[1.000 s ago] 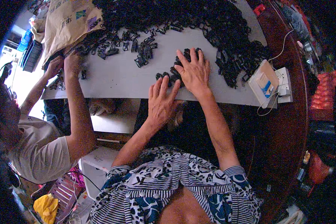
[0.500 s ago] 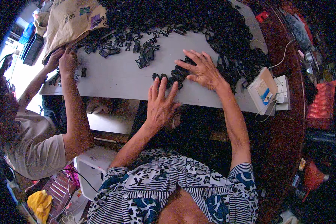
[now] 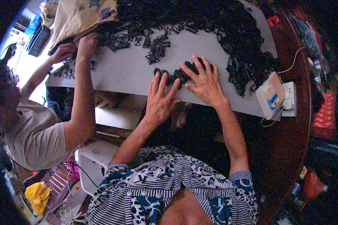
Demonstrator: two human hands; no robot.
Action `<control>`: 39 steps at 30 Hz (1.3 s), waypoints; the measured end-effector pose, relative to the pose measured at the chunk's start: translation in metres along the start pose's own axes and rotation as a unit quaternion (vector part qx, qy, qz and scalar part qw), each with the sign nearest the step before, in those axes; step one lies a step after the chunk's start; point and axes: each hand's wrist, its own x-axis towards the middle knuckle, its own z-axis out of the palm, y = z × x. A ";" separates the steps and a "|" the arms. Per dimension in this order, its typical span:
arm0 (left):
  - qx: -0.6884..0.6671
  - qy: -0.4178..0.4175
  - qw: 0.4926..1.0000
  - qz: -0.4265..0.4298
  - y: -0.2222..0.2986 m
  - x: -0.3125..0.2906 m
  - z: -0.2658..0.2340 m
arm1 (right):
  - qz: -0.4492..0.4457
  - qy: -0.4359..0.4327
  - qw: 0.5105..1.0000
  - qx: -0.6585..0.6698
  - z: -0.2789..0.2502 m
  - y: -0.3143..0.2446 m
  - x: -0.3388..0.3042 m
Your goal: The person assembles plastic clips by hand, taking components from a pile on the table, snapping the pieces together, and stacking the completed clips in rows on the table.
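A short row of small black plastic pieces (image 3: pixel 181 74) lies near the front edge of the pale table (image 3: pixel 127 75). My left hand (image 3: pixel 160 98) rests at the row's left end, fingers spread and fingertips touching the pieces. Over the right end, my right hand (image 3: pixel 206 83) lies with fingers stretched apart, partly covering several pieces. Neither hand is closed around anything. Just beyond is a loose cluster of black pieces (image 3: pixel 157 49), and a big dark heap (image 3: pixel 244 41) of them spreads along the back and right. Single shapes in the heap are hard to make out.
At the left a co-worker's hands (image 3: pixel 77 48) are by a brown sack (image 3: pixel 79 18) and a few small pieces. A spiral notepad (image 3: pixel 269 93) and a white power strip (image 3: pixel 289 98) with a cable are at the right. A white bin (image 3: pixel 90 165) stands below.
My right hand has turned more upright, its fingers along the row. The co-worker's near hand has shifted right. The whole view has shifted slightly.
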 end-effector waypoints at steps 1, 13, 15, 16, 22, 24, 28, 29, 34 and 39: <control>-0.008 -0.003 1.000 0.006 -0.004 -0.001 -0.003 | 0.026 -0.011 0.999 0.021 0.000 -0.007 -0.001; -0.029 0.083 0.996 0.005 -0.068 -0.027 -0.018 | 0.103 -0.007 0.994 0.037 0.015 -0.089 0.020; -0.041 0.113 0.993 0.001 -0.079 -0.029 -0.019 | 0.109 0.007 0.993 0.045 0.021 -0.100 0.027; -0.040 0.112 0.993 0.002 -0.082 -0.031 -0.022 | 0.117 0.018 0.992 0.051 0.023 -0.106 0.030; -0.055 0.136 0.987 -0.065 -0.101 -0.036 -0.033 | 0.142 0.006 0.988 0.061 0.032 -0.137 0.051; -0.055 0.138 0.986 -0.068 -0.108 -0.036 -0.033 | 0.159 -0.011 0.986 0.058 0.031 -0.143 0.057; -0.059 0.124 0.986 -0.098 -0.116 -0.027 -0.041 | 0.158 -0.012 0.984 0.083 0.035 -0.147 0.069; -0.057 0.130 0.984 -0.104 -0.128 -0.026 -0.038 | 0.153 -0.004 0.983 0.104 0.040 -0.147 0.073; -0.052 0.139 0.978 -0.145 -0.143 -0.013 -0.038 | 0.157 0.024 0.979 0.127 0.053 -0.153 0.089; -0.106 0.154 0.967 -0.174 -0.140 0.000 -0.043 | 0.156 0.025 0.978 0.138 0.051 -0.155 0.103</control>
